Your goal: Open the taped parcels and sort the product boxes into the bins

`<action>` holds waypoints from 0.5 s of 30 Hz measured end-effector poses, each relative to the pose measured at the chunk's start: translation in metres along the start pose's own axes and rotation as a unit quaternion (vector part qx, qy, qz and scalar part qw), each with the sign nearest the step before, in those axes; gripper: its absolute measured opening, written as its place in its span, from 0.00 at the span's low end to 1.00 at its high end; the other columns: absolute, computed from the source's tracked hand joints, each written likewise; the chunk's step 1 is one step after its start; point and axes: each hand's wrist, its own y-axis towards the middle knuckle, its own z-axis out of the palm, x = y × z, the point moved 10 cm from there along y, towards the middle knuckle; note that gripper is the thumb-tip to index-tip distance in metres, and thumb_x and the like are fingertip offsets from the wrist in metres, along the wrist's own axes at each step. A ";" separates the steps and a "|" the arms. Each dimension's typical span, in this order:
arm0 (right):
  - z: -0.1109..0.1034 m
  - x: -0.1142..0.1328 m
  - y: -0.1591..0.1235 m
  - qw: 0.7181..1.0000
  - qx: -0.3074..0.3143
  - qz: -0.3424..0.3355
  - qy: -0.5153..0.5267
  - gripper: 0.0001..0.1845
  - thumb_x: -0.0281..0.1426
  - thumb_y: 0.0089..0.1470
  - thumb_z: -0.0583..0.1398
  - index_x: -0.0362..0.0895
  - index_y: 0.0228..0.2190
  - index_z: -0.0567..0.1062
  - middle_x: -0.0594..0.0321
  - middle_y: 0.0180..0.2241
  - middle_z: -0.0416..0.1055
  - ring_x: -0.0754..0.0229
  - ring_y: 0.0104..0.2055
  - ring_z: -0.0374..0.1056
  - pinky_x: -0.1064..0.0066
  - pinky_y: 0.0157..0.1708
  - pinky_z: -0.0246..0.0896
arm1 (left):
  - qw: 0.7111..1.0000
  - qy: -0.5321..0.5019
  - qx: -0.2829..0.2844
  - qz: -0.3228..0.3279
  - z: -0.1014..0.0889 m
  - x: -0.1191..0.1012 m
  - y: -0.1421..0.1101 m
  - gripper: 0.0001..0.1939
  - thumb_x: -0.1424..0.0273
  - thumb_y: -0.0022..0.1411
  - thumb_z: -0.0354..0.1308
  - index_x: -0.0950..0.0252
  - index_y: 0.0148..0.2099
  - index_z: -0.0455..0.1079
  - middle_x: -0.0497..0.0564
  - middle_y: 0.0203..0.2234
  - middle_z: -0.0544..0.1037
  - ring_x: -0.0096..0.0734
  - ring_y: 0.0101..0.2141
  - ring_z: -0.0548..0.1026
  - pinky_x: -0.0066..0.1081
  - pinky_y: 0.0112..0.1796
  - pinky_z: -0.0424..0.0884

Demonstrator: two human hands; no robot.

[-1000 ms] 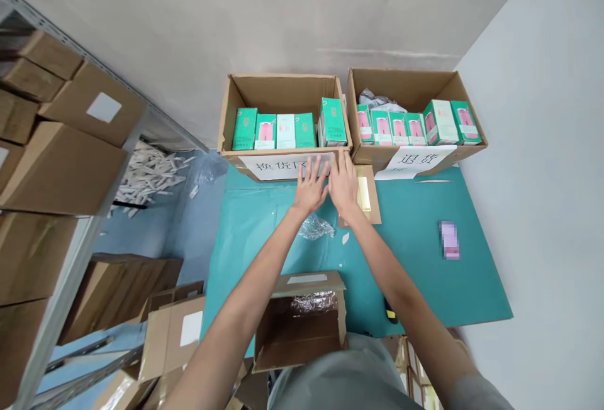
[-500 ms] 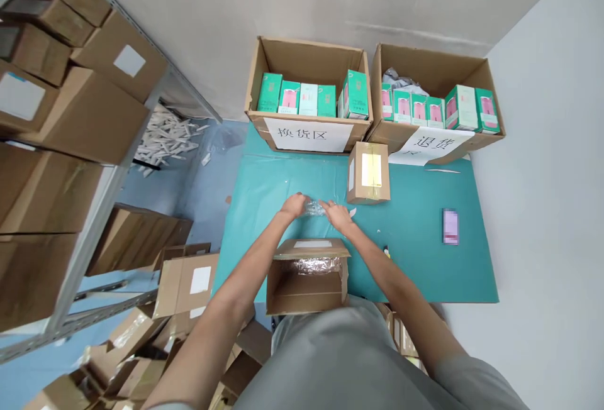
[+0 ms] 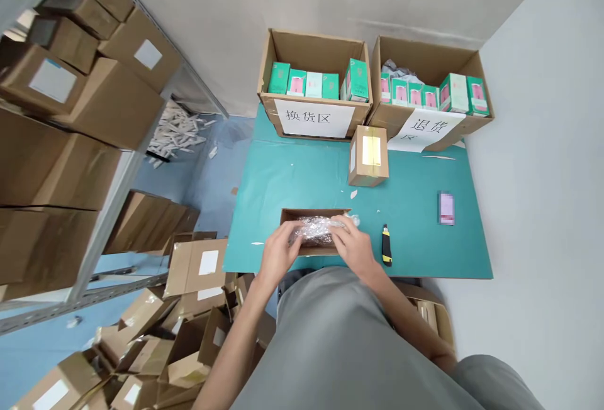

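Both hands at the open box (image 3: 311,234) at the counter's (image 3: 415,253) 6 o'clock edge: left hand (image 3: 278,256) and right hand (image 3: 353,248) each gripping the bubble wrap (image 3: 316,227) over it, mid-packing by the look; knife (image 3: 386,244) at 3 o'clock.

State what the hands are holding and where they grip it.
Both the left hand and right hand grip a wad of clear bubble wrap by its ends, over the open cardboard box.

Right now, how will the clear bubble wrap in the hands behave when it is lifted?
The bubble wrap looks crumpled and thin, so probably floppy and very light. Both the left hand and right hand gather it over the open box; it may spring open if released.
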 end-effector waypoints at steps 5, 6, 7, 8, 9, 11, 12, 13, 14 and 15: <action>0.079 -0.001 0.015 0.965 0.239 0.032 -0.103 0.20 0.26 0.77 0.54 0.48 0.58 0.83 0.50 0.67 0.76 0.54 0.50 0.84 0.66 0.47 0.78 | 0.991 0.127 0.037 -0.020 0.035 0.037 0.004 0.25 0.85 0.62 0.55 0.59 0.54 0.82 0.57 0.58 0.85 0.55 0.63 0.78 0.55 0.66 0.73; 0.088 -0.005 0.020 0.952 0.274 0.048 -0.130 0.21 0.24 0.75 0.54 0.46 0.57 0.84 0.47 0.66 0.76 0.52 0.51 0.84 0.65 0.49 0.78 | 0.987 0.152 0.053 -0.019 0.042 0.040 0.007 0.26 0.85 0.62 0.56 0.60 0.56 0.82 0.58 0.59 0.85 0.56 0.64 0.77 0.57 0.67 0.71; 0.095 -0.008 0.023 0.940 0.299 0.062 -0.152 0.21 0.21 0.73 0.54 0.43 0.55 0.84 0.43 0.64 0.77 0.51 0.52 0.84 0.64 0.50 0.78 | 0.982 0.172 0.070 -0.017 0.048 0.042 0.008 0.27 0.84 0.61 0.58 0.61 0.59 0.82 0.60 0.61 0.84 0.58 0.65 0.76 0.58 0.69 0.69; 0.098 -0.010 0.026 0.932 0.314 0.072 -0.167 0.21 0.19 0.71 0.55 0.40 0.53 0.85 0.40 0.62 0.78 0.49 0.52 0.84 0.63 0.51 0.77 | 0.978 0.188 0.087 -0.013 0.054 0.043 0.009 0.29 0.84 0.61 0.60 0.62 0.62 0.81 0.61 0.63 0.82 0.60 0.66 0.75 0.59 0.70 0.67; 0.100 -0.010 0.028 0.927 0.322 0.077 -0.177 0.21 0.17 0.69 0.55 0.38 0.52 0.85 0.38 0.61 0.79 0.47 0.53 0.84 0.62 0.51 0.77 | 0.975 0.199 0.100 -0.011 0.058 0.042 0.008 0.31 0.83 0.60 0.62 0.63 0.65 0.80 0.63 0.67 0.79 0.61 0.68 0.74 0.59 0.71 0.66; 0.096 -0.006 0.028 0.930 0.311 0.075 -0.178 0.22 0.17 0.69 0.54 0.38 0.53 0.85 0.38 0.61 0.78 0.47 0.53 0.84 0.62 0.51 0.77 | 0.972 0.206 0.109 -0.010 0.059 0.039 0.002 0.32 0.80 0.61 0.65 0.63 0.68 0.78 0.64 0.72 0.74 0.61 0.70 0.72 0.59 0.73 0.63; 0.090 -0.004 0.026 0.938 0.293 0.071 -0.168 0.23 0.18 0.71 0.54 0.39 0.56 0.84 0.40 0.62 0.78 0.47 0.53 0.83 0.62 0.50 0.76 | 0.974 0.200 0.101 -0.012 0.055 0.037 -0.003 0.31 0.78 0.64 0.65 0.63 0.68 0.78 0.64 0.73 0.73 0.61 0.70 0.72 0.58 0.73 0.63; 0.082 -0.003 0.024 0.951 0.263 0.070 -0.150 0.22 0.21 0.73 0.53 0.41 0.58 0.83 0.42 0.63 0.78 0.48 0.54 0.83 0.63 0.50 0.75 | 0.978 0.188 0.084 -0.014 0.049 0.034 -0.008 0.28 0.76 0.67 0.64 0.62 0.68 0.78 0.63 0.73 0.73 0.60 0.71 0.71 0.57 0.73 0.63; 0.070 -0.004 0.021 0.965 0.220 0.074 -0.124 0.21 0.25 0.76 0.53 0.43 0.59 0.82 0.45 0.62 0.78 0.49 0.54 0.82 0.64 0.50 0.74 | 0.983 0.172 0.058 -0.017 0.040 0.033 -0.013 0.26 0.73 0.71 0.62 0.61 0.69 0.78 0.63 0.73 0.73 0.58 0.71 0.71 0.57 0.73 0.63; 0.056 -0.009 0.017 0.978 0.167 0.085 -0.095 0.20 0.30 0.78 0.52 0.45 0.59 0.82 0.47 0.61 0.79 0.49 0.54 0.82 0.64 0.50 0.73 | 0.987 0.154 0.026 -0.024 0.029 0.033 -0.018 0.24 0.70 0.74 0.60 0.60 0.69 0.77 0.62 0.73 0.73 0.57 0.72 0.70 0.57 0.73 0.63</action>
